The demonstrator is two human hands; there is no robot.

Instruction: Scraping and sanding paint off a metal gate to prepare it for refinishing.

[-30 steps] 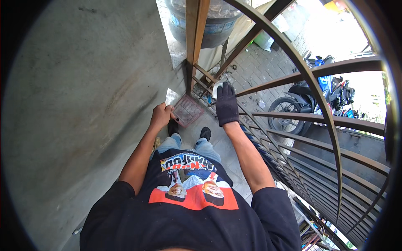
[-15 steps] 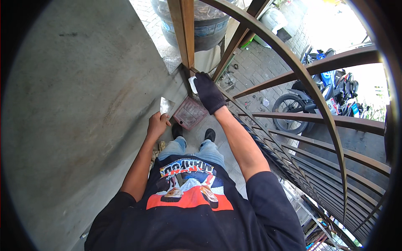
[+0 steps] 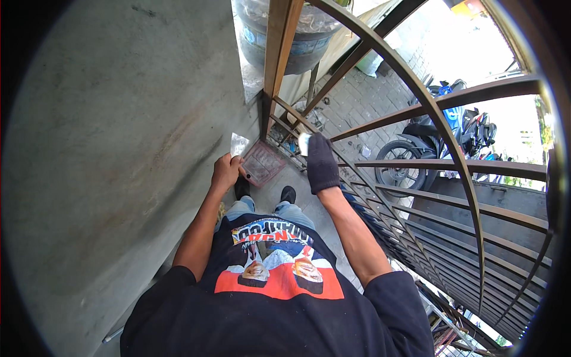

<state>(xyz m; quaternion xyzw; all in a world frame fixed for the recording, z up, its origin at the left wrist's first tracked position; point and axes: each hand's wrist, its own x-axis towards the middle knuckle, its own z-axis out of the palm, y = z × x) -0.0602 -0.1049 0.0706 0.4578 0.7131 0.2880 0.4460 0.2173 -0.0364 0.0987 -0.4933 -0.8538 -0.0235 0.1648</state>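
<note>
My bare left hand (image 3: 226,171) is closed on a thin, flat silvery piece (image 3: 239,144), whose shiny end sticks up past the fingers beside the grey wall. Whether it is a scraper blade or a sheet I cannot tell. A dark glove covers my right hand (image 3: 322,162), which is closed at the lower rail of the brown metal fence (image 3: 351,169). A small white piece (image 3: 304,143) shows at the glove's fingertips, perhaps cloth or paper. The glove hides most of it and any contact with the rail.
On the left rises a grey wall (image 3: 119,131). An upright brown post (image 3: 278,53) stands ahead, with a large dark tub (image 3: 291,47) beyond it. A reddish square cover (image 3: 264,163) lies on the floor ahead of my feet. Motorcycles (image 3: 416,154) are parked outside the fence.
My right hand has moved from beside the post to the right and nearer me along the fence, the white piece with it. My left hand keeps hold of the silvery piece, nearly still.
</note>
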